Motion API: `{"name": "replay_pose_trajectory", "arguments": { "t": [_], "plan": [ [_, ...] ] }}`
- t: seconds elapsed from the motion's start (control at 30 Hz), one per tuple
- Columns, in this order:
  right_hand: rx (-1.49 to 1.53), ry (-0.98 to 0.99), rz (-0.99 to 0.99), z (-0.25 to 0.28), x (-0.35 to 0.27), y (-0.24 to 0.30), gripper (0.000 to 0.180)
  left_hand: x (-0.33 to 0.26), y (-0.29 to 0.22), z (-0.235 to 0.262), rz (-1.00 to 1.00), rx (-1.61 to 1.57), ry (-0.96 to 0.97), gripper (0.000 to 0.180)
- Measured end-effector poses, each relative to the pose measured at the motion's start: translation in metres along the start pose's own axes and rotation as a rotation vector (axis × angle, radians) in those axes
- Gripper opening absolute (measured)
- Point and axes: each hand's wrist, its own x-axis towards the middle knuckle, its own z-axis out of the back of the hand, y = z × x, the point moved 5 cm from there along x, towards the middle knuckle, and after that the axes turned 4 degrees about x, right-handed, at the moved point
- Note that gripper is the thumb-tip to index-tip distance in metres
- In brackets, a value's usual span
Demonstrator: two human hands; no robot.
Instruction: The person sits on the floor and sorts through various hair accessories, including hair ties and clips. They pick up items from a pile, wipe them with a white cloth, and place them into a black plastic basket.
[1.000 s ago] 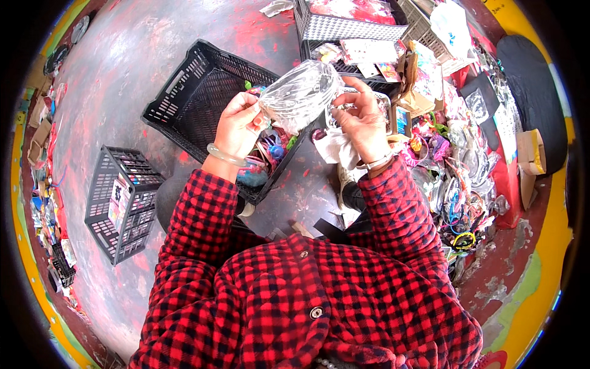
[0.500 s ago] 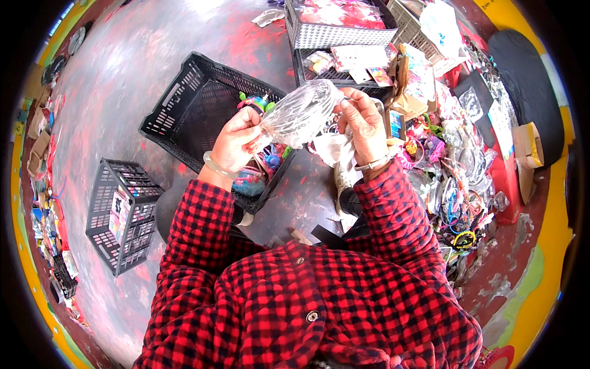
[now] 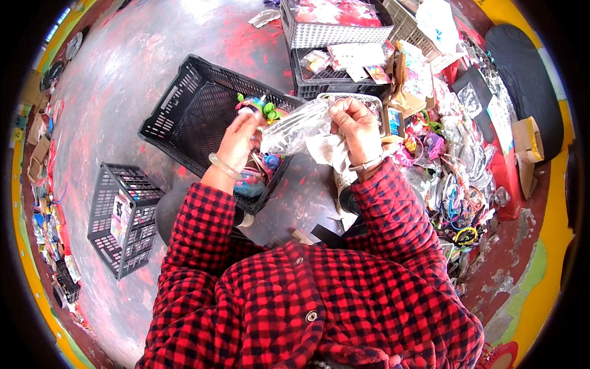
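Note:
A clear plastic bag [image 3: 298,128] stretches between my hands above the floor, flatter and narrower than a full bag. My right hand [image 3: 359,134] is closed, pinching the bag's right end between thumb and fingers. At the bag's other end is my left hand [image 3: 239,142]; its fingers are smeared by motion, so their grip on the bag is unclear. Below the left hand stands a black plastic crate [image 3: 178,123] holding colourful items, among them a bright green and a blue one. A whitish cloth-like piece [image 3: 326,149] shows beside my right hand.
A smaller black crate [image 3: 126,218] stands at the left. Stacked crates [image 3: 335,37] with packaged goods are at the far side. To the right lies a heap of hair bands and clear wrappers [image 3: 458,203], near an opened cardboard box [image 3: 528,144].
The bag has gone from puffed-out to flatter and slacker. My left hand has shifted slightly and its fingers have moved; my right hand has come a little lower.

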Motion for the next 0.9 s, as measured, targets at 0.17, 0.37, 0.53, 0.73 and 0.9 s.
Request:
{"name": "replay_pose_trajectory", "arguments": {
  "t": [0.17,0.37,0.53,0.73,0.9],
  "plan": [
    [-0.213,-0.019,-0.085,0.004,-0.003,-0.021,0.008,-0.021,-0.034,-0.050,-0.513,0.618,0.257,0.042],
    [-0.096,0.082,-0.195,-0.010,-0.009,-0.032,0.008,-0.029,-0.021,-0.062,-0.580,0.936,0.204,0.039],
    [0.028,0.123,-0.204,-0.013,-0.007,-0.030,0.006,-0.031,-0.027,-0.063,-0.594,0.883,0.209,0.033],
    [-0.275,0.036,-0.187,-0.007,-0.004,-0.027,0.013,-0.021,-0.022,-0.048,-0.362,0.683,0.041,0.031],
    [-0.805,0.137,-0.089,-0.016,-0.010,-0.040,0.033,-0.026,-0.020,-0.057,-0.376,0.681,0.039,0.037]
  ]
}}
